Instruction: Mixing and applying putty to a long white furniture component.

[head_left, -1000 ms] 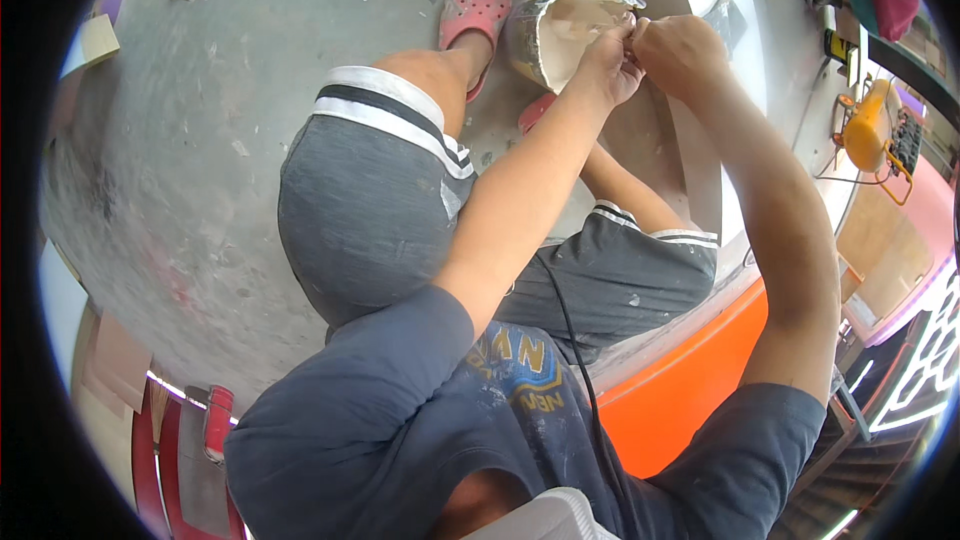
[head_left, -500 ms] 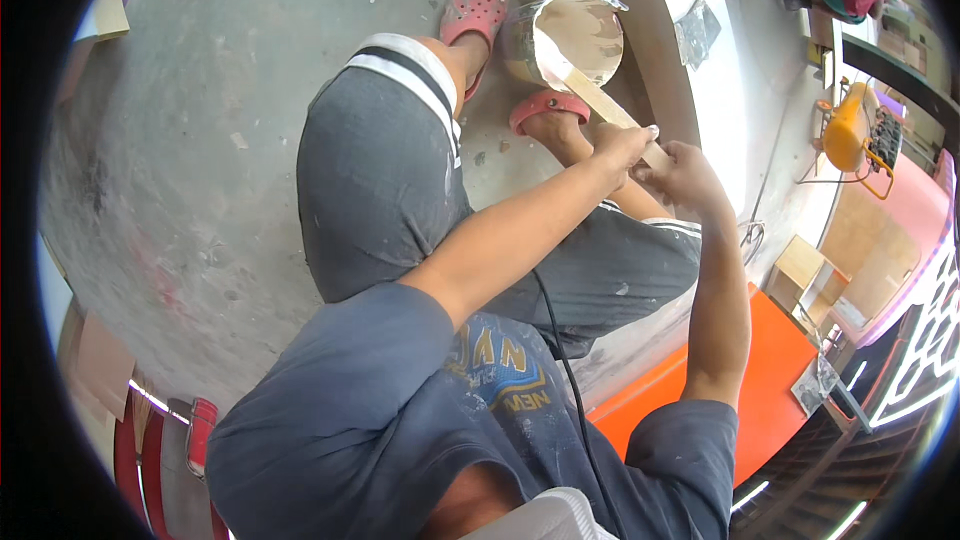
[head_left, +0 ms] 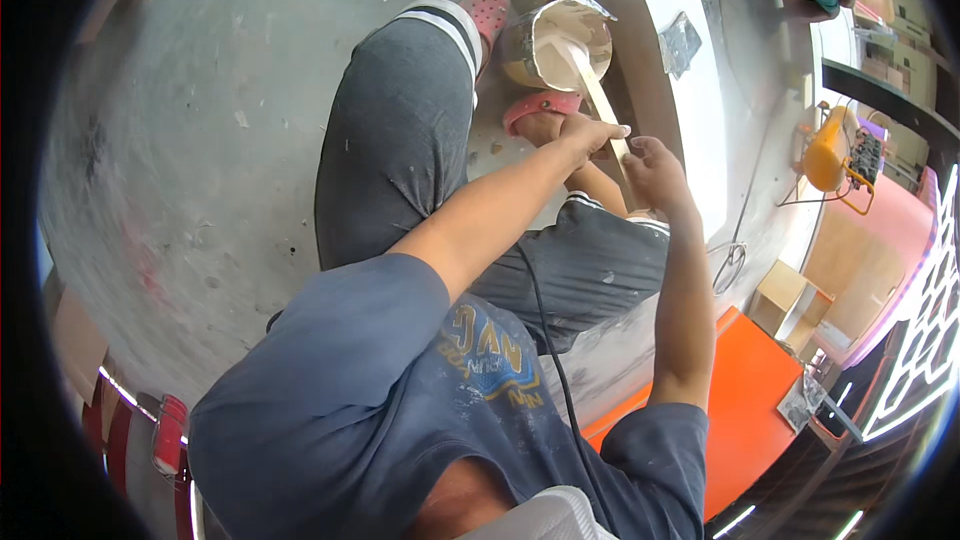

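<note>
Both hands close on the upper end of a flat wooden stirring stick (head_left: 598, 100): the left hand (head_left: 585, 132) wraps it from the near side with the grip shut around the wood, and the right hand (head_left: 655, 168) sits just behind and to the right, fingers curled at the stick's top, though how firmly it pinches I cannot tell. Stirring well here likely means holding the stick steady with both hands and sweeping its far end round the bucket wall without tipping the bucket. From the grip the stick runs away and slightly leftward, its long axis slanting down into the pale paste. Beyond the grip, the small bucket (head_left: 520, 45) stands on the concrete floor (head_left: 220, 140) between two pink clogs (head_left: 540, 108).
</note>
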